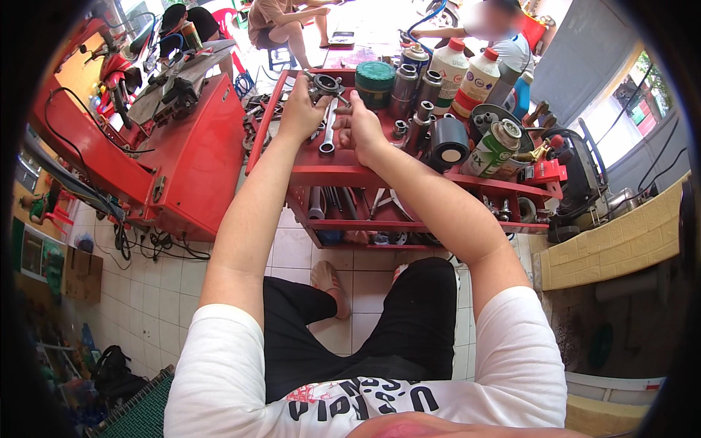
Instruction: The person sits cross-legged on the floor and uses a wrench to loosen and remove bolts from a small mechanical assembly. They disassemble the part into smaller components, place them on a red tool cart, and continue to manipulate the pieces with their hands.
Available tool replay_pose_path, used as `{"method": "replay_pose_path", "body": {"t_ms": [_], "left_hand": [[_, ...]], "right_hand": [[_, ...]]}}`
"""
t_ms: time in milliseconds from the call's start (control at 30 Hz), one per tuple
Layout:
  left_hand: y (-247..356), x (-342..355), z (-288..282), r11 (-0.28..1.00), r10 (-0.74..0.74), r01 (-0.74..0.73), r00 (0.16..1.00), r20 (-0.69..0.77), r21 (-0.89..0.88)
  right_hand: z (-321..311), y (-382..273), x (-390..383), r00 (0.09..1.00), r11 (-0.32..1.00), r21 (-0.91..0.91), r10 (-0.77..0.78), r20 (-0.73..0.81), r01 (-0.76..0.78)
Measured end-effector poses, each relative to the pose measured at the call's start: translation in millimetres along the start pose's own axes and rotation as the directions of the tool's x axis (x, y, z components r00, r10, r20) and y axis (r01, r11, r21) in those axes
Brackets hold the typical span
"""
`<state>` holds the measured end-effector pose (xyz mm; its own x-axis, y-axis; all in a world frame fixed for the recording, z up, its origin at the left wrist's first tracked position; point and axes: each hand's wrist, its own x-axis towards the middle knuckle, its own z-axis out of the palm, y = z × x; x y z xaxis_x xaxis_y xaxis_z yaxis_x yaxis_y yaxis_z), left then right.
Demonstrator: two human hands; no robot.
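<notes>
Head view: left hand [301, 109] grips metal part [326, 85], right hand [359, 128] grips wrench [329, 130] over red tray [307, 166].

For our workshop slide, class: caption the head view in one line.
Both hands, left hand and right hand, work a wrench on a metal part atop a red tool cart.

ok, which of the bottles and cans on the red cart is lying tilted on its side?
The green-and-white spray can at the cart's right end; the white red-capped bottles behind it stand upright.
</notes>
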<state>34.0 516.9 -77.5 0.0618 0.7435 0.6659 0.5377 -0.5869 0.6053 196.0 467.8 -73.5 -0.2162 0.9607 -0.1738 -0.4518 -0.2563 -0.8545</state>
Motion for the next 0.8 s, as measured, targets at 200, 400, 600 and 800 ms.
{"method": "replay_pose_path", "body": {"t_ms": [200, 400, 600, 800], "left_hand": [[1, -1, 0, 1.000, -0.027, 0.027, 1.000, 0.005, -0.009], [4, 0, 1, 1.000, 0.011, -0.011, 1.000, 0.001, 0.011], [1, 0, -1, 0.998, 0.045, -0.044, 0.999, -0.025, 0.040], [2, -2, 4, 0.999, -0.028, 0.029, 0.999, 0.032, -0.017]], "right_hand": [[10, 16, 7, 0.927, 0.903, -0.260, -0.370, -0.069, 0.341], [-4, 10, 13, 0.988, 0.988, -0.090, -0.119, 0.098, 0.128], [-2, 13, 15, 0.988, 0.991, -0.037, -0.126, 0.084, 0.129], [2, 6, 4, 0.988, 0.983, -0.102, -0.157, -0.009, 0.155]]}}
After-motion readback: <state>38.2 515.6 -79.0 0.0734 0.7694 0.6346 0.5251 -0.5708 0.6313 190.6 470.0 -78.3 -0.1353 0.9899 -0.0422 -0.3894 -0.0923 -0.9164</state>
